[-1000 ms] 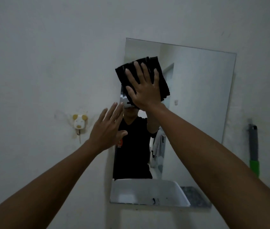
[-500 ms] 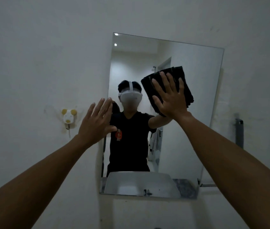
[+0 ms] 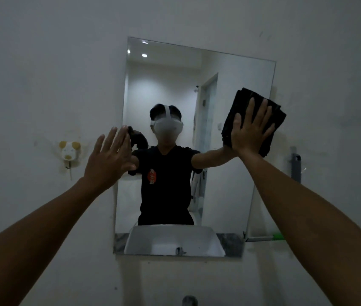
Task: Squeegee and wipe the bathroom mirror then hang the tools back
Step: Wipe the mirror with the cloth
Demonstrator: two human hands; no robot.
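A frameless rectangular mirror hangs on the white wall straight ahead. My right hand presses flat on a folded black cloth against the mirror's right edge, fingers spread. At the mirror's left edge my left hand is raised, open and flat, with nothing in it. The squeegee, grey handle with a green part lower down, hangs on the wall right of the mirror, mostly hidden behind my right forearm.
A small animal-shaped hook is stuck to the wall left of the mirror. A tap top shows at the bottom edge. The mirror reflects a person, a white basin and a doorway.
My right hand has slid the black cloth across the mirror from the upper left to the right edge. The left hand has stayed by the left edge.
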